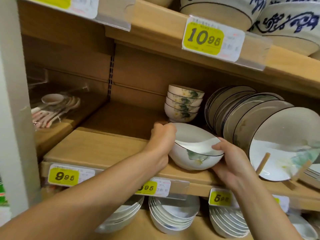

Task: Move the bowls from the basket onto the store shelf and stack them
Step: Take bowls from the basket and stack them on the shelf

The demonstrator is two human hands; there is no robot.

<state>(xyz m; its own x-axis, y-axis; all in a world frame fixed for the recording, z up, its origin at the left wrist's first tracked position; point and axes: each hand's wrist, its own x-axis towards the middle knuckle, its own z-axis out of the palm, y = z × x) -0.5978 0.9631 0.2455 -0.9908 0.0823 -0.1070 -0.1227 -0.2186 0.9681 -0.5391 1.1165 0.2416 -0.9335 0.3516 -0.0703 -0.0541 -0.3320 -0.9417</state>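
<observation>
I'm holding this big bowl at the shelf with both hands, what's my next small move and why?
Probably level the bowl and set it flat on the shelf: it is tilted in your left hand and right hand, near the front edge.

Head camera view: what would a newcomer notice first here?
First, the white ceramic bowl with a dark rim and green leaf painting, gripped by the left hand and right hand at the front of the light wooden shelf. Behind it stands a stack of small flower-painted bowls, with a row of dark-rimmed plates on edge to its right. A bright yellow 10.95 price tag hangs above.
</observation>
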